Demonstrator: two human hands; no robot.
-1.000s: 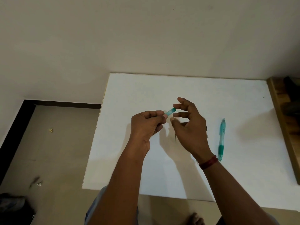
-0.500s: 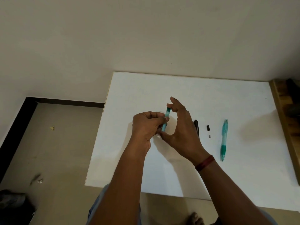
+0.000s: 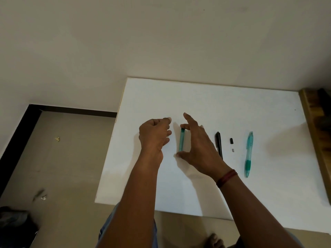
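Nearest, a bare foot [image 3: 214, 240] shows on the tan floor [image 3: 62, 167] below the near edge of the white surface [image 3: 268, 194], a flat, matte board. A red thread bracelet [image 3: 226, 178] circles the right wrist.

Over the middle of the surface, the right hand [image 3: 197, 145] holds a teal pen barrel [image 3: 181, 140], a slim, see-through plastic tube. The thumb presses its near end and a fingertip its far end, so the barrel runs near to far along the hand's left side, with the other fingers spread above it. Whether the barrel touches the surface cannot be told.

The left hand [image 3: 154, 136] sits just left of the barrel, apart from it. Its fingers are curled in and the thumb meets the forefinger; whether they pinch anything small cannot be told.

Right of the right hand, a black pen [image 3: 218, 144] lies partly under the wrist. Further right come a small black cap piece [image 3: 231, 140], with a tiny pale piece [image 3: 233, 150] just nearer than it, then a whole teal pen [image 3: 249, 154] with a darker rubbery grip, tip toward the near side. All lie roughly parallel, well apart.

At the far right a wooden edge [image 3: 315, 131] borders the surface. A plain beige wall [image 3: 161, 42] stands beyond.
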